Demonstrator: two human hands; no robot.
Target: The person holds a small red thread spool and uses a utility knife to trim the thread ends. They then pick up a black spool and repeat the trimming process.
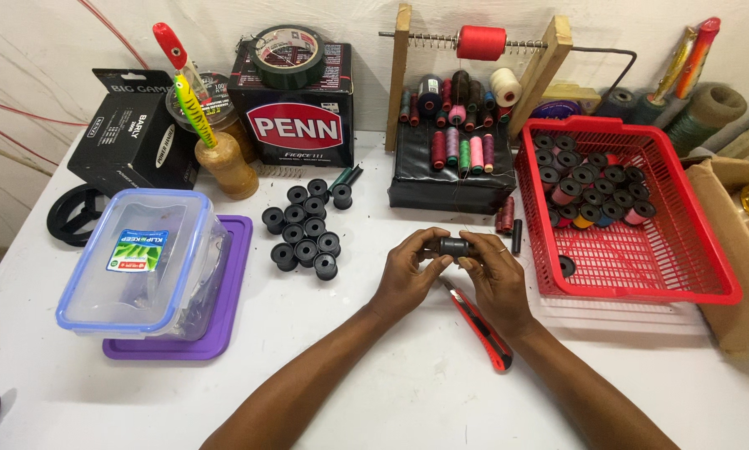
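Observation:
Both hands meet over the middle of the white table (374,383). My left hand (409,271) and my right hand (495,275) pinch the two ends of a small black spool (453,247), held level just above the table. A red utility knife (478,325) lies on the table under my right hand and wrist. A cluster of several empty black spools (305,229) stands to the left of my left hand.
A red basket (641,267) with several thread-wound spools sits to the right. A clear plastic container (141,262) rests on a purple lid at left. Boxes, a tape roll, a fishing lure in a jar and a wooden thread rack (474,42) line the back.

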